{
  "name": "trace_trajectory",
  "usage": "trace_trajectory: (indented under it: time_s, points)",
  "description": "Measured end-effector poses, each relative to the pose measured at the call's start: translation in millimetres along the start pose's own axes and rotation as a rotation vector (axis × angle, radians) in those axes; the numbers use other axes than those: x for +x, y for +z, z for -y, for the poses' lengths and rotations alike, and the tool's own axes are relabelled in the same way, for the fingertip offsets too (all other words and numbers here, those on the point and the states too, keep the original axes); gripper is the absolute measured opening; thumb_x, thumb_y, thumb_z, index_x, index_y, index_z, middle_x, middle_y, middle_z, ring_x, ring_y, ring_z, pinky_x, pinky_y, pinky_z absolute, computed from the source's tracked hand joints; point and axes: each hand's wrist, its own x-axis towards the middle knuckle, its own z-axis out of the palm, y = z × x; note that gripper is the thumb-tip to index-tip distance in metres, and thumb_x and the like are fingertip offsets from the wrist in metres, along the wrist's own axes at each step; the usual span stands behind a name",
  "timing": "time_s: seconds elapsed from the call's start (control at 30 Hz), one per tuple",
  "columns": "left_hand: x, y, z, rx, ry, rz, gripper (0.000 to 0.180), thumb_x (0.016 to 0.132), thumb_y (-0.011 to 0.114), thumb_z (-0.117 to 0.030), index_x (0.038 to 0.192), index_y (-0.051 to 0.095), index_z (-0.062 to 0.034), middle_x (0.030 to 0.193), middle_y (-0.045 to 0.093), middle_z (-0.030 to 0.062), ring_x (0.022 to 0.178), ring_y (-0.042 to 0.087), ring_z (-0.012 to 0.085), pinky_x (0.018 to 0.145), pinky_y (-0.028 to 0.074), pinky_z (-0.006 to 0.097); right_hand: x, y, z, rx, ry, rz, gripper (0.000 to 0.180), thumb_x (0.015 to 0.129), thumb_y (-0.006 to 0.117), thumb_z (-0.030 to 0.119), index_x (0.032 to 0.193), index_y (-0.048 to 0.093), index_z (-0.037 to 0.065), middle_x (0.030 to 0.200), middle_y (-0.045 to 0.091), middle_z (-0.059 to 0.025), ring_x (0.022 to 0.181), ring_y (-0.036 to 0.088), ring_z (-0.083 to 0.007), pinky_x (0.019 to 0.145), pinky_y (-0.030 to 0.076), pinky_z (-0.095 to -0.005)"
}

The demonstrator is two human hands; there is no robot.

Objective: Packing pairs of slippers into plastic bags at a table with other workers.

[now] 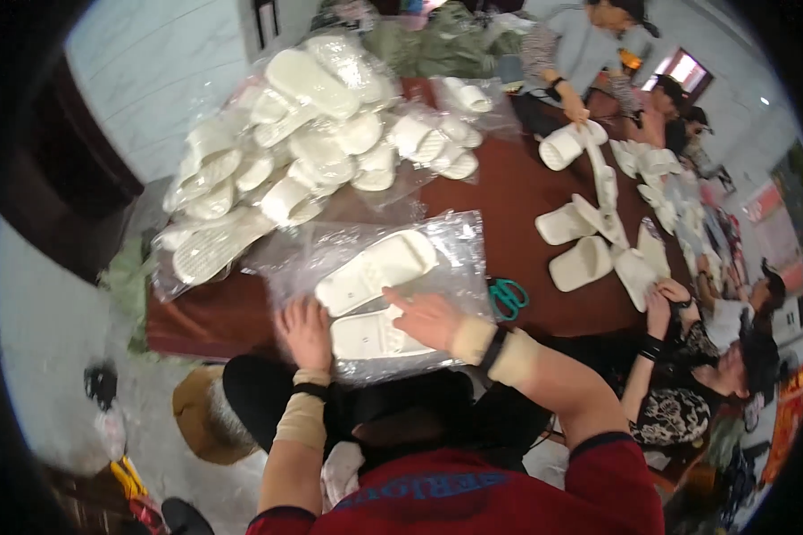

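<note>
Clear plastic wrapping blurs much of what lies under the hands: a pair of white slippers (376, 294) sits inside a crinkled transparent bag (455, 241) at the near edge of the dark red table (517, 192), and glare on the film makes the nearer slipper hard to trace. The left hand (305, 332) lies flat on the bag at the slipper's near-left end, fingers slightly spread; its fingertips merge with the shiny plastic, so whether they pinch the film cannot be told. The right hand (428, 318) rests on top of the same bag, palm down, index finger stretched toward the upper slipper, other fingers loosely together. Both wrists carry tan wraps and dark bands.

Behind the bag rises a heap of bagged white slippers (285, 143) — it fills the far-left part of the table and hides the surface beneath. Green-handled scissors (508, 297) lie just to the right of the bag, partly tucked under its edge. Farther right, loose white slippers (589, 241) are scattered unwrapped. A co-worker's hands (665, 299) touch one of them at the table's right edge; another person's hand (578, 114) grips a slipper at the far side. The fisheye rim darkens and bends the right margin, where further figures are probably seated but too small to read.
</note>
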Motion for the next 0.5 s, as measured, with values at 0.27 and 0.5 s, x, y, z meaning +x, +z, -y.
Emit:
trace_trajectory:
  time_s: [0.27, 0.5]
  points:
    - [-6.3, 6.2, 1.6, 0.020, -0.034, 0.040, 0.030, 0.090, 0.059, -0.021, 0.119, 0.062, -0.0152, 0.129, 0.055, 0.0102, 0.125, 0.046, 0.0313, 0.111, 0.018, 0.065, 36.1, -9.3, -25.5, -0.266, -0.060, 0.204, 0.016, 0.080, 0.058, 0.015, 0.083, 0.072, 0.007, 0.110, 0.063, -0.0131, 0.090, 0.063, -0.0293, 0.079, 0.052, -0.0395]
    - [-2.9, -1.7, 1.7, -0.028, -0.081, 0.078, 0.032, 0.090, 0.059, -0.020, 0.121, 0.062, -0.0161, 0.131, 0.055, 0.0090, 0.127, 0.046, 0.0309, 0.113, 0.015, 0.064, -20.0, -143.2, -85.7, -0.359, 0.058, 0.208, 0.019, 0.084, 0.056, 0.015, 0.088, 0.073, 0.007, 0.103, 0.060, -0.0122, 0.098, 0.062, -0.0276, 0.077, 0.055, -0.0400]
